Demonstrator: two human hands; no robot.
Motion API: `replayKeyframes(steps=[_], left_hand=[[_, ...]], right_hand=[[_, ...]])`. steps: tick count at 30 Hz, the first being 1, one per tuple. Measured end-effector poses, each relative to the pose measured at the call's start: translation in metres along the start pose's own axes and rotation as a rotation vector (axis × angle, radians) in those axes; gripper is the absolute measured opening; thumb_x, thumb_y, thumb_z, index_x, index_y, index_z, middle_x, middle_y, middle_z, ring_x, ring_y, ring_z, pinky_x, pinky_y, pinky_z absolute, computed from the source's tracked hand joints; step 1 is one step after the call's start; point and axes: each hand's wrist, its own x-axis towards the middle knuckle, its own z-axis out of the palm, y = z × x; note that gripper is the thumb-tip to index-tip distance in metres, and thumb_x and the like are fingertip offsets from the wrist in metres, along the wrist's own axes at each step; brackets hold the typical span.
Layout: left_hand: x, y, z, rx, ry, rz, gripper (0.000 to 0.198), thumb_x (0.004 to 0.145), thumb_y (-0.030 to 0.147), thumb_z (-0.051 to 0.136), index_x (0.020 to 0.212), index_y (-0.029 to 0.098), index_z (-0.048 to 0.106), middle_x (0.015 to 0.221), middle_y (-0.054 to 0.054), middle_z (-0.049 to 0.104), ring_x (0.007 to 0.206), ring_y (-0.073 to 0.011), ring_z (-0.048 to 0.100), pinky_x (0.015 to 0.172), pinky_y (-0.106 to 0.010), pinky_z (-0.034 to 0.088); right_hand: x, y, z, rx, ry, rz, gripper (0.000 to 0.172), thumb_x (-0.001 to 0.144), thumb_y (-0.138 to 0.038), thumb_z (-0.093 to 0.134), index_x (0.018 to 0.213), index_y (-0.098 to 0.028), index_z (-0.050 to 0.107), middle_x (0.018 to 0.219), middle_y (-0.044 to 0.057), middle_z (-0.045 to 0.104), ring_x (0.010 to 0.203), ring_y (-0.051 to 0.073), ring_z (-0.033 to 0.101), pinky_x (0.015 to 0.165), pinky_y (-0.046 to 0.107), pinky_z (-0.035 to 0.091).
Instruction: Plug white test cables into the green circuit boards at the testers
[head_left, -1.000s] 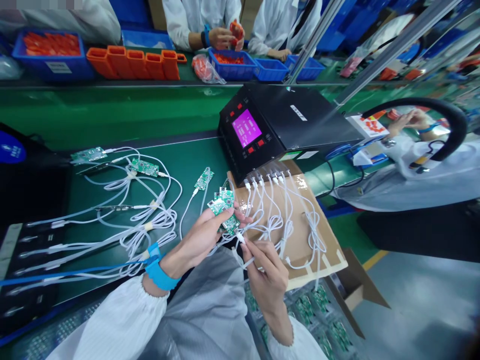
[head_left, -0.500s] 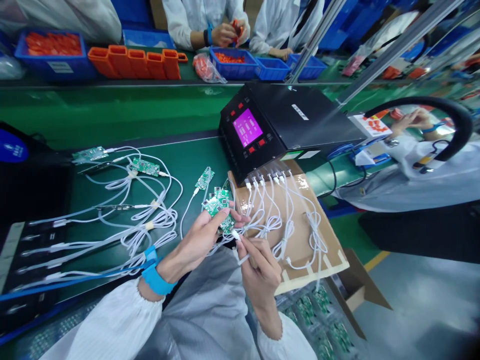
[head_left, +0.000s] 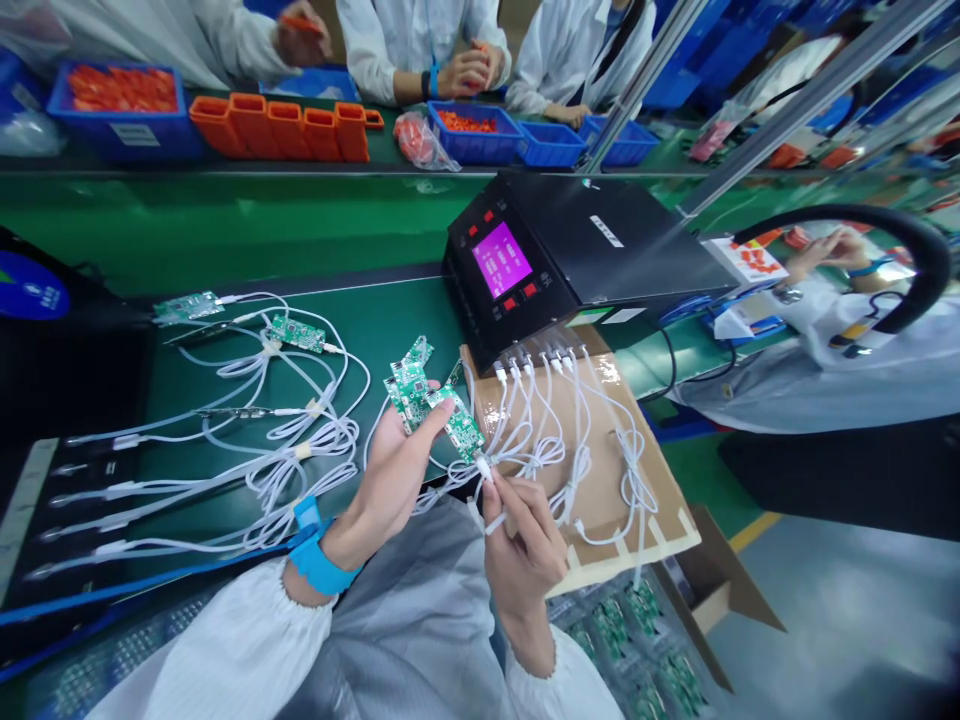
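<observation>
My left hand (head_left: 397, 465) holds a small stack of green circuit boards (head_left: 435, 405) fanned out above the green bench. My right hand (head_left: 521, 535) pinches the plug end of a white cable (head_left: 486, 468) right at the edge of the lowest board. That cable belongs to a bundle of white cables (head_left: 570, 440) running from the black tester box (head_left: 555, 260) with a lit magenta screen (head_left: 501, 260). A blue strap (head_left: 319, 560) sits on my left wrist.
More white cables (head_left: 285, 450) with green boards (head_left: 294, 333) lie spread at left. Cardboard (head_left: 600, 500) lies under the tester's cables. Trays of green boards (head_left: 637, 640) sit below. Across the conveyor, people in white coats handle orange parts (head_left: 285, 125) and blue bins (head_left: 480, 135).
My left hand has lifted and tilted the boards slightly up and left. My right hand has brought the white plug up to the edge of the lowest board.
</observation>
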Motion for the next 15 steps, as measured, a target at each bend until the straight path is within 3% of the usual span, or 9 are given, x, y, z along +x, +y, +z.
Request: replayKeyframes(steps=[3, 6, 15], left_hand=[[0.001, -0.004, -0.003, 0.107, -0.055, 0.099, 0.037, 0.084, 0.035, 0.084, 0.114, 0.019, 0.067, 0.112, -0.004, 0.077, 0.110, -0.0219, 0.070, 0.100, -0.033, 0.052], [0.003, -0.006, -0.007, 0.186, -0.084, 0.150, 0.030, 0.087, 0.037, 0.081, 0.108, 0.019, 0.069, 0.112, -0.005, 0.077, 0.110, -0.0240, 0.071, 0.103, -0.036, 0.052], [0.007, -0.003, -0.009, 0.143, -0.034, 0.217, 0.031, 0.084, 0.033, 0.083, 0.109, 0.018, 0.072, 0.110, -0.006, 0.078, 0.111, -0.0239, 0.070, 0.103, -0.036, 0.053]], right_hand=[[0.000, -0.003, 0.001, -0.019, -0.015, 0.005, 0.044, 0.091, 0.000, 0.070, 0.125, -0.026, 0.075, 0.090, 0.003, 0.073, 0.081, 0.016, 0.069, 0.072, 0.032, 0.060], [0.001, -0.007, 0.003, -0.037, -0.001, 0.013, 0.043, 0.093, 0.000, 0.068, 0.126, -0.027, 0.075, 0.090, 0.004, 0.074, 0.081, 0.016, 0.070, 0.071, 0.031, 0.060], [0.007, -0.002, -0.006, -0.037, -0.114, 0.069, 0.037, 0.108, -0.016, 0.046, 0.138, -0.022, 0.067, 0.100, 0.008, 0.070, 0.087, 0.016, 0.070, 0.077, 0.029, 0.059]])
